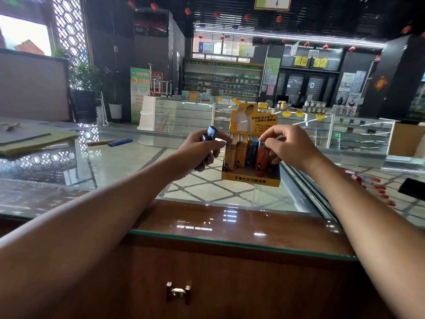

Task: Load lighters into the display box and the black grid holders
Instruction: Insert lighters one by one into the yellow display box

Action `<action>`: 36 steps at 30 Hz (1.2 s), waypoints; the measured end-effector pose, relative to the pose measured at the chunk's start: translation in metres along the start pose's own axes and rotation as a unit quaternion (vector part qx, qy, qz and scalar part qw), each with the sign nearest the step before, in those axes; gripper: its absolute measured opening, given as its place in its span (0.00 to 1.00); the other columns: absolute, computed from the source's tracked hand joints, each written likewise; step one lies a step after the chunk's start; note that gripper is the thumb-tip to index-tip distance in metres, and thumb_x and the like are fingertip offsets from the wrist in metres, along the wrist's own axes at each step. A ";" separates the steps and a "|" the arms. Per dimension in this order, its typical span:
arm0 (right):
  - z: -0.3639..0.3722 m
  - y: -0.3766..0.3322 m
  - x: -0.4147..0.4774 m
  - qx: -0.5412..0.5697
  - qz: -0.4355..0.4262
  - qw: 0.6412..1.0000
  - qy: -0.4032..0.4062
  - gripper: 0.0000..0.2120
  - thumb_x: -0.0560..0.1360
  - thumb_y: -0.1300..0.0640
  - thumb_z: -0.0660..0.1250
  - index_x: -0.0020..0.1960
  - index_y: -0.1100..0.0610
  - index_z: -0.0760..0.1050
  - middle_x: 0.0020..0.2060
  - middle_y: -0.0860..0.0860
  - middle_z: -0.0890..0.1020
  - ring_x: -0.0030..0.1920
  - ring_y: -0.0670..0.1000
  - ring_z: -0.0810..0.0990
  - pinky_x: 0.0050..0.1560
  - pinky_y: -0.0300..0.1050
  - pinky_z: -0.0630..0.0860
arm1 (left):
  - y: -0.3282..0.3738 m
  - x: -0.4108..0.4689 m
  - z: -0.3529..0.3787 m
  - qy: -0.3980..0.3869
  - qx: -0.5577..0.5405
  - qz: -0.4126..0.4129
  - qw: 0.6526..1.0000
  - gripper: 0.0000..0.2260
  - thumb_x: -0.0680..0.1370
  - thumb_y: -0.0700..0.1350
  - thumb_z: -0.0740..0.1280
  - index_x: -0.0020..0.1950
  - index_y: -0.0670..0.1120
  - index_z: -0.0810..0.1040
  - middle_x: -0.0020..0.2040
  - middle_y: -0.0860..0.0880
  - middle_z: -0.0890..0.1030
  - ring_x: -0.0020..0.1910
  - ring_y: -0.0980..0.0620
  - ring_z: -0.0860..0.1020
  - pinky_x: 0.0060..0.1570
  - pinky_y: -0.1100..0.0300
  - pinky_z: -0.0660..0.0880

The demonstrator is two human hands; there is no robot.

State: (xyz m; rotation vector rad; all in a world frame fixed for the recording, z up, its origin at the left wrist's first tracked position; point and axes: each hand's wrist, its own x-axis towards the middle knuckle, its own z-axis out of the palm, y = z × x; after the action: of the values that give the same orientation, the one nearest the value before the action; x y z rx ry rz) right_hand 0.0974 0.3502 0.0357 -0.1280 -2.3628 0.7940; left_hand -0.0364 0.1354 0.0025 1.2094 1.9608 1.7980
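An orange lighter (pixel 262 158), at the right end of the front row of the yellow display box (pixel 250 179) on the glass desk (pixel 115 162), is pinched near its cap by the fingers (pixel 269 143) of the right hand (pixel 286 143). Blue lighters (pixel 211 132) are gripped in the left hand (pixel 202 148). Light, stiff and slick, each is probably best held near the top.

- A yellow display box (pixel 250 179) is stood upright on the glass counter (pixel 115 171).
- Two yellow lighters (pixel 240 155), a navy lighter (pixel 251 153) and an orange lighter (pixel 262 158) are ranged upright in its front row.
- A blue lighter (pixel 212 132) is held tilted just beside it.
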 end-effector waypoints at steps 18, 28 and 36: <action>0.003 -0.001 0.001 -0.025 -0.052 0.997 0.042 0.05 0.78 0.57 0.69 0.47 0.52 0.83 0.43 0.45 0.84 0.40 0.46 0.79 0.40 0.40 0.73 | 0.004 -0.003 0.003 0.018 0.041 0.022 0.999 0.07 0.83 0.43 0.67 0.57 0.51 0.83 0.33 0.51 0.75 0.28 0.56 0.69 0.25 0.63 0.66; 0.021 -0.018 -0.006 0.019 -0.182 0.982 0.039 0.06 0.80 0.53 0.70 0.55 0.54 0.81 0.44 0.48 0.82 0.31 0.42 0.74 0.33 0.37 0.72 | 0.002 -0.001 0.014 0.056 0.185 0.148 0.970 0.03 0.80 0.42 0.70 0.51 0.49 0.83 0.36 0.60 0.80 0.32 0.61 0.75 0.36 0.64 0.75; 0.033 -0.028 -0.013 0.061 -0.193 0.979 -0.014 0.10 0.79 0.54 0.73 0.59 0.55 0.80 0.44 0.49 0.82 0.29 0.42 0.74 0.31 0.35 0.72 | -0.003 0.003 0.016 0.022 0.294 0.178 0.939 0.08 0.79 0.43 0.71 0.43 0.55 0.77 0.35 0.53 0.80 0.32 0.56 0.78 0.34 0.53 0.79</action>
State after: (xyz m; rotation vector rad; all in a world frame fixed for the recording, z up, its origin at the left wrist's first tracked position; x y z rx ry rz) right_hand 0.0914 0.3073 0.0241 0.3841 -2.2548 0.7464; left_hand -0.0290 0.1489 -0.0031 1.8131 2.5447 1.4059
